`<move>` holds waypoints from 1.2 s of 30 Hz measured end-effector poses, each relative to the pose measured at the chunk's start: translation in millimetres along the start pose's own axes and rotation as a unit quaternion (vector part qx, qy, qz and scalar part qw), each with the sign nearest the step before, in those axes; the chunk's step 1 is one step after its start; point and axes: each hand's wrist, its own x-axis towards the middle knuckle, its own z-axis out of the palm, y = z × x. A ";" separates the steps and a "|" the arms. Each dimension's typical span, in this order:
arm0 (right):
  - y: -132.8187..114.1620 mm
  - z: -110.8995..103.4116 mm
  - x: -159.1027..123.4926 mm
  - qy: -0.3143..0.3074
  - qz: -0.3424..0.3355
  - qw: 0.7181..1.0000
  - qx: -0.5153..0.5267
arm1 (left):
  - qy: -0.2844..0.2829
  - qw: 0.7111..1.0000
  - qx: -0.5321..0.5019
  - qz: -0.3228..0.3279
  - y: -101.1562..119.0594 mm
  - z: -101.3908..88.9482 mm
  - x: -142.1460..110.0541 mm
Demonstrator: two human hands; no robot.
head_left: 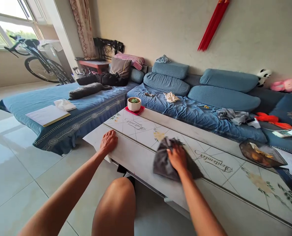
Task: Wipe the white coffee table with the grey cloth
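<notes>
Your right hand (178,157) is pressing one dark grey cloth (162,160) onto the white patterned surface (133,149), its fingers spreading over the bunched fabric. Your left hand (109,141) is resting flat, fingers released, on the surface left of the cloth. Beyond that hand, one white pot (134,105) is holding one green succulent (134,100) on a red saucer (138,111). Right of the cloth, one dark translucent tray (275,162) is holding loose items.

The right hand (177,157) is blurring over the dark cloth (164,160), its fingertips sinking from view into the folds; the table (141,157) is running off the right edge, cut short.
</notes>
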 end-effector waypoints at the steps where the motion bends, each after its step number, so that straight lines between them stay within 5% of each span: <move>1: -40.5 0.5 7.5 -0.015 -0.017 1.000 0.006 | -0.002 1.000 0.003 0.002 0.4 -1.5 -0.4; 3: -90.9 7.3 -8.2 -0.045 -0.082 0.995 0.034 | -0.006 1.000 0.007 0.006 0.4 -3.2 -1.3; 5: -88.5 20.8 -58.9 -0.066 -0.149 0.984 0.071 | -0.008 1.000 0.008 0.009 -0.7 -2.0 -2.1; 7: -33.5 35.0 -126.1 -0.052 -0.171 0.979 0.096 | -0.009 1.000 0.006 0.010 -2.8 1.9 -2.6; 10: 103.5 39.1 -201.2 0.023 -0.095 0.992 0.080 | -0.003 1.000 0.000 0.010 -5.7 9.4 -2.1; 12: 182.6 24.9 -202.3 0.068 -0.031 0.996 0.058 | 0.007 1.000 0.004 0.011 -6.1 12.5 -1.3; 14: 217.9 2.6 -158.0 0.089 0.050 0.995 0.023 | 0.014 1.000 0.015 0.013 -5.0 12.5 -0.3; 17: 174.0 -24.0 -43.9 0.051 0.134 0.989 -0.040 | 0.007 1.000 0.026 0.016 -2.2 8.1 0.3; 20: 59.9 -21.7 47.5 0.028 0.097 0.994 -0.044 | -0.001 1.000 0.022 0.015 -0.8 3.2 -0.5; 22: -12.4 -4.1 62.3 0.011 0.039 0.999 -0.033 | -0.002 1.000 0.013 0.012 -1.8 2.3 -1.5; 24: -53.0 19.7 35.4 -0.011 -0.038 0.999 -0.014 | 0.000 1.000 0.006 0.012 -4.1 4.2 -2.7; 26: -48.8 40.4 -19.7 -0.019 -0.108 0.994 0.019 | 0.002 1.000 0.004 0.016 -6.5 8.2 -3.9; 30: 45.8 46.6 -105.1 0.007 -0.100 0.993 0.066 | 0.010 1.000 0.003 0.017 -7.4 15.1 -3.9; 33: 74.5 33.9 -70.8 -0.003 -0.039 0.998 0.054 | 0.008 1.000 0.003 0.011 -4.2 12.2 -1.6; 36: 20.6 28.0 17.1 -0.050 0.010 0.998 0.026 | -0.002 1.000 -0.001 0.001 1.1 3.3 -1.1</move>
